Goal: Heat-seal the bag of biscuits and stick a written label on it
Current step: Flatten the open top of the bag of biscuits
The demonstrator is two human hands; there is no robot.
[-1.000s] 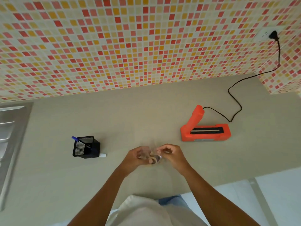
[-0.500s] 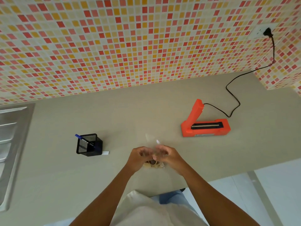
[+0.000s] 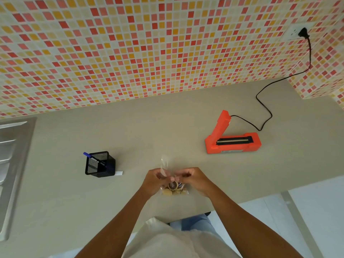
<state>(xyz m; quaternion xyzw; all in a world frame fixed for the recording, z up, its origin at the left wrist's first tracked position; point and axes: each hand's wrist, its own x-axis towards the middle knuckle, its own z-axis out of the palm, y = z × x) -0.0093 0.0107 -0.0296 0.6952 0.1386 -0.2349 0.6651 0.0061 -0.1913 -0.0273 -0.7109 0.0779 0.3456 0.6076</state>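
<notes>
A clear plastic bag of biscuits (image 3: 174, 189) hangs between my hands above the near part of the counter, its open top (image 3: 164, 163) sticking up. My left hand (image 3: 154, 180) and my right hand (image 3: 193, 178) both pinch the bag just above the biscuits. An orange heat sealer (image 3: 232, 141) lies to the right with its lid raised, a black cord running to the wall socket (image 3: 302, 32). A white label strip (image 3: 119, 173) lies beside a black mesh pen holder (image 3: 99, 164) with a blue pen (image 3: 88, 155).
The grey counter (image 3: 167, 127) runs to a mosaic-tiled wall. A steel sink drainer (image 3: 13, 164) borders the left side. The counter's front edge is just below my hands, with white floor to the right.
The bag has dropped lower between my hands, so the biscuits now hang below my fingers and the open top stands up. Both hands stayed close together.
</notes>
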